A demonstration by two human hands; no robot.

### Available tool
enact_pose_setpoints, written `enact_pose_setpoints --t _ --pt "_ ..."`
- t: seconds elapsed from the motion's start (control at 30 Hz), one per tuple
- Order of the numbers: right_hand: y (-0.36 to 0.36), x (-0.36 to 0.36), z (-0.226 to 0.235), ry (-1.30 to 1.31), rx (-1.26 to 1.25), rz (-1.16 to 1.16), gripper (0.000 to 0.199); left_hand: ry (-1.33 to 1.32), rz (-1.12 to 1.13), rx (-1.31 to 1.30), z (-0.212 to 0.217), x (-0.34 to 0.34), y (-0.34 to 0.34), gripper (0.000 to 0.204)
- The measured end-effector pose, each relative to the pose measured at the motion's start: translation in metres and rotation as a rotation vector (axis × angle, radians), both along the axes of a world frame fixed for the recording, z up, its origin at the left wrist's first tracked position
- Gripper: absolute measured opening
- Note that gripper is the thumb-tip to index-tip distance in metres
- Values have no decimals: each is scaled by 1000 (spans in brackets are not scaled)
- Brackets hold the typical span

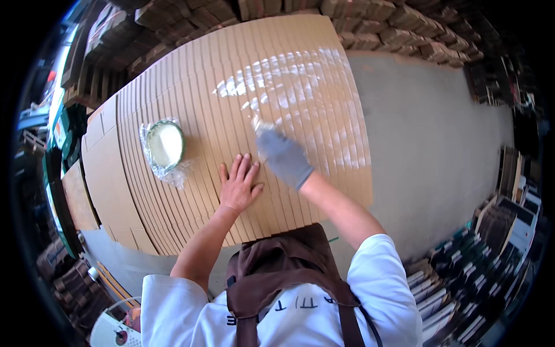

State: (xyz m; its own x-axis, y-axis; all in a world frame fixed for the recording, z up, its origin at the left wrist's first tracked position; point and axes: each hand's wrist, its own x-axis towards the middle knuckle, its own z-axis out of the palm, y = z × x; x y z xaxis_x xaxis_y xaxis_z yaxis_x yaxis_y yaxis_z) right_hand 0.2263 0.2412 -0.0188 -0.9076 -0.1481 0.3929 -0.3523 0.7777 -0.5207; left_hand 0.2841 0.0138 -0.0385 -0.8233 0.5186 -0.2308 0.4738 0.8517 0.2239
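Overlapping brown cardboard sheets lie fanned out in front of me, their edges forming narrow parallel strips. My left hand is bare and rests on them with its fingers spread. In a grey glove, my right hand is closed around a brush, whose handle the glove hides. The brush's head is at the sheets, beside streaks of white, wet-looking paste that cover the far right part. To the left, a round green-rimmed tub of white paste sits on the cardboard, with clear plastic film around it.
Bundles of flat cardboard are stacked along the far side. Grey floor extends to the right of the sheets. More stacked boards stand at the lower right, and a white perforated plastic item is at the lower left.
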Motion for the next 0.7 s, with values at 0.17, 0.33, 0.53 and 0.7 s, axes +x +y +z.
enact_pose_setpoints --t 0.17,0.33,0.53,0.7 --pt "47 -53 -27 -141 -55 -87 17 -29 -10 1 0 -4 -6 63" --pt "-59 -89 -32 185 108 28 20 -48 -36 2 -4 -3 -4 62" --pt "2 -129 -34 -53 -51 -126 16 -26 -35 83 -5 2 -6 64" --pt "31 -108 39 2 -45 -240 15 -47 -10 167 -3 -5 -14 60"
